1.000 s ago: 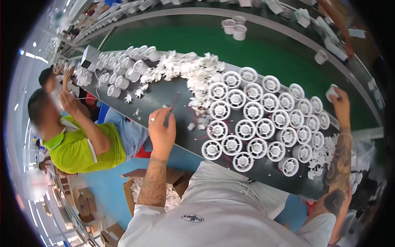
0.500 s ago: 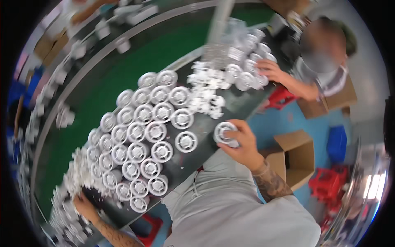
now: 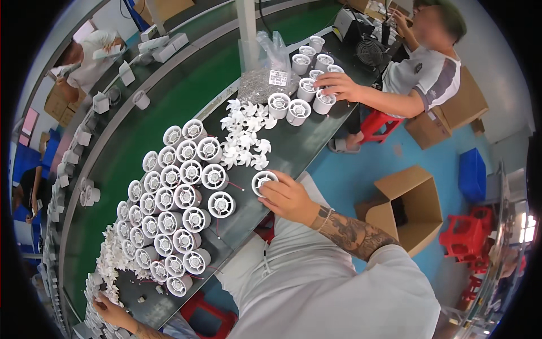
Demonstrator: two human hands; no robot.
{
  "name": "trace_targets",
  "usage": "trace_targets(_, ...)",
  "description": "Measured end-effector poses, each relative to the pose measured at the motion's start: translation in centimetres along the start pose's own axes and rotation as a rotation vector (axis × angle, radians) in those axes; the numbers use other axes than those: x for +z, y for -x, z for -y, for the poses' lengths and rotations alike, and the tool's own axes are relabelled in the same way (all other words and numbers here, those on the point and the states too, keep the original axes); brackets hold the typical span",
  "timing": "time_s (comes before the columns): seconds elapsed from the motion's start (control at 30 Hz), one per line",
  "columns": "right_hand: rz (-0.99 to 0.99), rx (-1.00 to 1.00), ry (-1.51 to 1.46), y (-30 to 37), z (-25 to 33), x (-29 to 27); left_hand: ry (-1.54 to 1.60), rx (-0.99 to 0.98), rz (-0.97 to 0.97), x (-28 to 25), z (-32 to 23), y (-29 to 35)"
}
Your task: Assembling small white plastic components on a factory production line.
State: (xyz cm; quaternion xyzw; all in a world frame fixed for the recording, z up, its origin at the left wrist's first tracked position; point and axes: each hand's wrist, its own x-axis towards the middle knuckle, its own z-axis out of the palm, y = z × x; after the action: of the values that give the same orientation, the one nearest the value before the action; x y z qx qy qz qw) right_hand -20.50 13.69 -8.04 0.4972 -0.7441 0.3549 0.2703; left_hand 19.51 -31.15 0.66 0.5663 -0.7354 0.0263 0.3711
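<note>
On the counter [image 3: 307, 135], near its edge, a white housing [image 3: 261, 181] is clasped by the right hand [image 3: 291, 199]; whether the left hand [image 3: 107, 309] is closed cannot be told. Light, stiff, smooth plastic is presumed, best gripped around its outside.

"Where's the camera?"
"On the person's head, left of a pair."
"Facing?"
"Down across the table [image 3: 293, 150] to the far green belt [image 3: 169, 107]."
"How near?"
"Close over shirt [image 3: 339, 288] and right hand [image 3: 291, 198]; left hand [image 3: 113, 313] toward the left rim."
</note>
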Motion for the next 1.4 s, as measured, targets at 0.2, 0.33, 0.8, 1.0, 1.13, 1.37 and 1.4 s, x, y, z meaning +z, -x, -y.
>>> trace_targets(0.2,-0.069,-0.01,-0.033,-0.5,0.1,0.6,0.634,0.125,0.095,-3.0,-13.2,6.4)
trace_targets(0.33,-0.084,0.11,-0.057,-0.6,0.1,0.9,0.842,0.087,0.282,-2.6,-20.9,11.7)
trace_targets(0.8,-0.049,0.033,-0.086,-0.9,-0.2,0.5,1.118,0.001,0.565,-2.1,-29.6,17.9)
trace_targets(1.0,-0.137,0.559,-0.644,-1.7,0.4,-2.0,1.269,0.16,0.794,-2.0,-33.7,21.4)
trace_targets(1.13,-0.317,0.877,-1.3,-4.8,2.2,-7.1,1.318,0.51,0.889,-3.0,-37.5,23.0)
trace_targets(1.37,-0.279,0.999,-1.462,-5.4,4.3,-8.8,1.17,0.748,0.821,-2.8,-38.1,22.6)
trace_targets(1.4,-0.272,1.006,-1.458,-5.3,4.7,-8.6,1.172,0.738,0.824,-2.7,-37.8,22.8)
